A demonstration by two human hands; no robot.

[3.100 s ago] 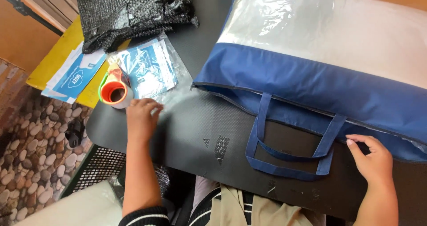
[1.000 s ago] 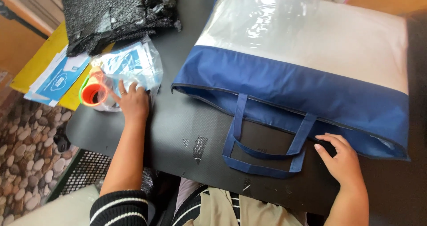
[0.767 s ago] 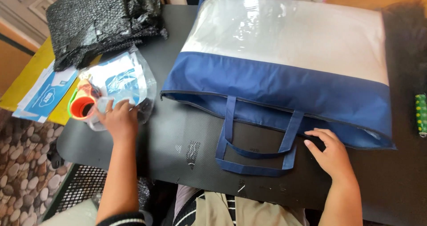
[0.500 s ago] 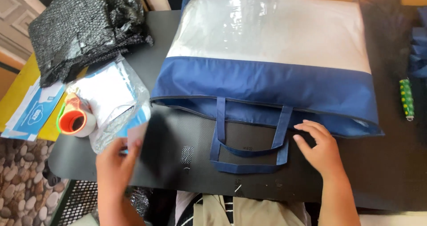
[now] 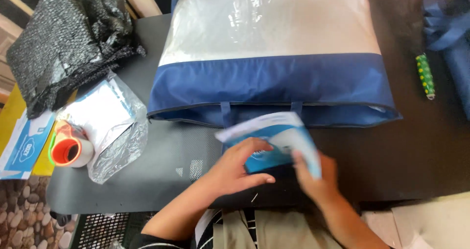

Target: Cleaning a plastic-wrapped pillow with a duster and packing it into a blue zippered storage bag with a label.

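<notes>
2 hands meet on a blue-and-white leaflet (image 5: 274,141) above the black table (image 5: 161,166), just in front of the blue zip bag (image 5: 274,82). Left hand (image 5: 240,166) grips its near-left edge; right hand (image 5: 316,173), blurred, clasps its right side from below.

A large zippered storage bag (image 5: 274,77), navy below and clear above, lay on the dark surface (image 5: 161,170) and serves as landmark. Left of the bag, well apart, a crumpled clear plastic sleeve (image 5: 110,126) lay beside a tape roll with an orange core (image 5: 68,151). Beyond these, up and left of the bag, sat a bundle of black mesh material (image 5: 63,48). Farther left lay blue-and-white leaflets (image 5: 24,146). Right of the bag lay a green dotted cylinder (image 5: 425,75).
</notes>
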